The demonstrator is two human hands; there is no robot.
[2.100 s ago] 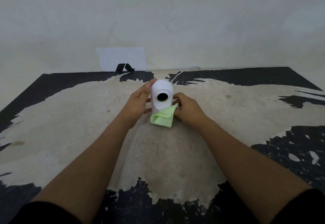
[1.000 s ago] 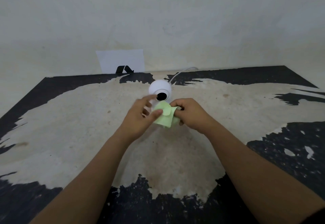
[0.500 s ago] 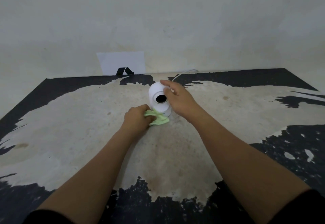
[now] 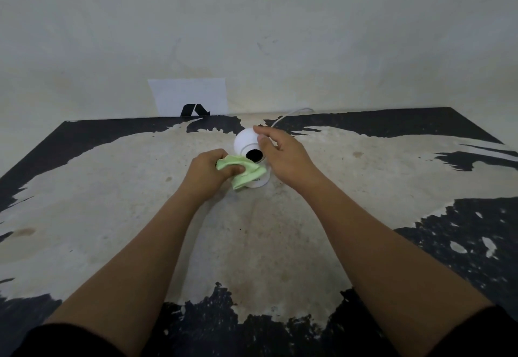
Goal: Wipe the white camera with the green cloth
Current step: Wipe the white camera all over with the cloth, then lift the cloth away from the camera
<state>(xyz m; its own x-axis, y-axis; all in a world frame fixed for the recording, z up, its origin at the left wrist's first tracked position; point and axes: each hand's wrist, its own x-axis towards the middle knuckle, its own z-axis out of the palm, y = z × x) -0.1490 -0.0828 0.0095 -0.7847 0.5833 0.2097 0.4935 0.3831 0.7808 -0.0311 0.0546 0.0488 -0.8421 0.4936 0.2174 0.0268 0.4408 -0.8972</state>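
A head-worn view looks down at two bare forearms reaching across a worn table [image 4: 92, 205] whose black coating has flaked away to pale patches. On the left, the left hand [image 4: 208, 173] is clenched around a bunched green cloth [image 4: 244, 170], its fingers [image 4: 236, 169] curled over the fabric, pressing it against the lower front of a white camera [image 4: 246, 141], just below the dark round lens [image 4: 254, 155]. The cloth's loose end hangs down to the camera's base, which sits on the table near the middle of the view. To the right, the right hand [image 4: 283, 157] rests on the camera's domed head, thumb and fingertips touching the upper right side; the fingers are bent lightly around it, steadying rather than gripping hard. A white cable [image 4: 291, 114] runs from behind the camera toward the wall. A white card with a black mark [image 4: 190, 99] leans against the wall further back, to the left of the camera. What has changed: two seconds ago the right hand held the cloth and the left braced the camera; the cloth was passed between the hands about a second ago, and now the roles are swapped, with the cloth raised from the base toward the lens. This suggests wiping is under way and is moving on to the front face. No containers are in view, so nothing is held in any.
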